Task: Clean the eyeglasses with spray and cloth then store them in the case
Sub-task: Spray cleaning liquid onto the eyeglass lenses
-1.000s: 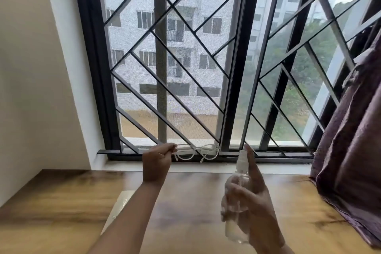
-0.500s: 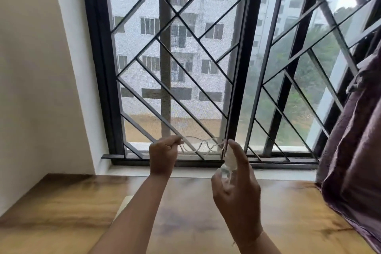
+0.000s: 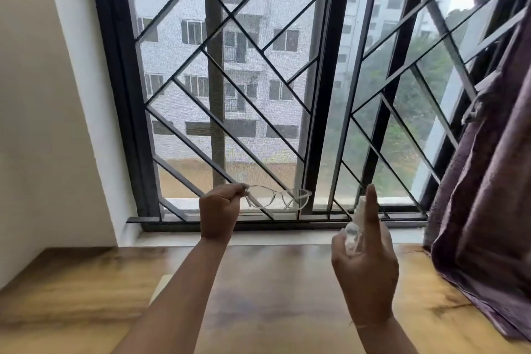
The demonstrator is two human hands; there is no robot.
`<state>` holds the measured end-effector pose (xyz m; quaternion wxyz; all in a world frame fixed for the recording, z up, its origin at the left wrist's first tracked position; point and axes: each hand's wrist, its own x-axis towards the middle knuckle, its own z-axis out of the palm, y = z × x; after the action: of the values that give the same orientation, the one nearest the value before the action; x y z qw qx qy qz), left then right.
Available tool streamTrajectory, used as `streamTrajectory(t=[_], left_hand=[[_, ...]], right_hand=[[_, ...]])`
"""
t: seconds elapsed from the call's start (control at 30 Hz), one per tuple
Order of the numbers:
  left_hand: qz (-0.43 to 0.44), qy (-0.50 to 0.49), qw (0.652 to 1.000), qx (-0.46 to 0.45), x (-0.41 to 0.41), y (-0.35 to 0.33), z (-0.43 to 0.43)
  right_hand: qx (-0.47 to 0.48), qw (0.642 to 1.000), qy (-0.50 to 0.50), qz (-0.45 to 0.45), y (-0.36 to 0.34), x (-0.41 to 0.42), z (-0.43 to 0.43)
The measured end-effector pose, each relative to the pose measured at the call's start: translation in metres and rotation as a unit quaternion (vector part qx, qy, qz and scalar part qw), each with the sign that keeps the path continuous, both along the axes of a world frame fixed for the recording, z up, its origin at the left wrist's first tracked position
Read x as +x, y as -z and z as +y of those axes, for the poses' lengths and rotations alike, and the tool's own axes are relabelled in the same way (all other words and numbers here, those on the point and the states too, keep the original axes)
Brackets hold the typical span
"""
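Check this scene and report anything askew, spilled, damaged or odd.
Nothing stands out. The left hand holds the clear-framed eyeglasses by one end, apparently intact; the right hand grips the small clear spray bottle upright. No spill shows on the wooden table.

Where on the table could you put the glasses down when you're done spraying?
The wooden table is bare between the two forearms and on the left toward the wall. A pale object peeks out beside the left arm; what it is can't be told. The right edge is crowded by the purple curtain. The left hand holds the eyeglasses, the right hand the spray bottle.
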<state>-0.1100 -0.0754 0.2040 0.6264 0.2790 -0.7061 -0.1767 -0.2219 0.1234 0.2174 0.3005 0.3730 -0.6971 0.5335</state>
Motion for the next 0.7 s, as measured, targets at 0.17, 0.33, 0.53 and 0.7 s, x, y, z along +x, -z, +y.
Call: streamTrajectory(t=[0.17,0.33,0.53,0.7], left_hand=[[-0.003,-0.011,1.000,-0.019,-0.002,0.000,0.000],[-0.005,-0.021,1.000,-0.020,-0.002,0.002,-0.002],[-0.007,-0.024,1.000,-0.014,0.000,0.002,-0.001],[-0.003,-0.023,1.000,0.007,0.001,0.004,-0.001]], right_hand=[[-0.020,1.000,-0.010,0.003,0.007,-0.016,0.007],[-0.047,0.997,-0.063,-0.001,0.014,-0.017,0.009],[0.034,0.996,-0.042,-0.074,0.044,-0.033,0.006],[0.144,0.960,-0.078,-0.226,0.118,-0.063,0.005]])
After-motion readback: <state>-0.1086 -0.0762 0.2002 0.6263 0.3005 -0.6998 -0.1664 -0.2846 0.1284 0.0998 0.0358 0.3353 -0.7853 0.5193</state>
